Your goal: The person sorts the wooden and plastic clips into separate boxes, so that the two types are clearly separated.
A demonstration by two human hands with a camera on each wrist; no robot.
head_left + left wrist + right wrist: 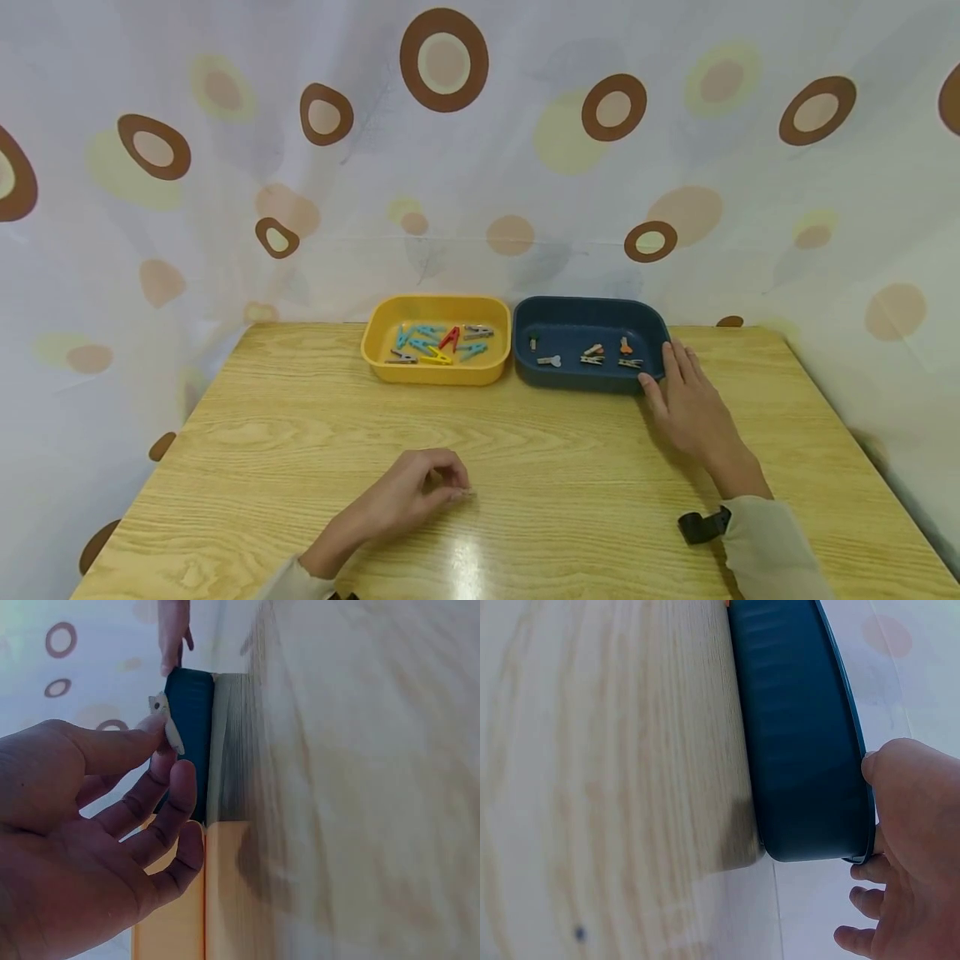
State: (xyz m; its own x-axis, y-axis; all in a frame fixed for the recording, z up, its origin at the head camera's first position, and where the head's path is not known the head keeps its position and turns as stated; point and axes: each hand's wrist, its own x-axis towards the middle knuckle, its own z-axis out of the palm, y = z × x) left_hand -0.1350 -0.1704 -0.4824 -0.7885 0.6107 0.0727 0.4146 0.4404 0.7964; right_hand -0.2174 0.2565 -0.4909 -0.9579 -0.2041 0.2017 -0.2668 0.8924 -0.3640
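My left hand [420, 492] is above the table's near middle, pinching a small pale clothespin [171, 731] between thumb and index finger; its other fingers curl loosely. At the dark blue tray [577, 382], my right hand [693, 412] rests on the near right corner, thumb at the front rim and fairly straight fingers along the right side. Several small wooden clothespins [592, 360] lie inside that tray, some with orange or whitish decorations. Against its left side stands a yellow tray [435, 375] holding larger clothespins, among them a red clothespin [450, 337] and several light blue ones.
Both trays stand near the far edge of the wood-grain table [315, 417]. Behind and beside the table hangs a white patterned cloth [480, 183] with brown rings. A black strap [705, 527] is on the right wrist.
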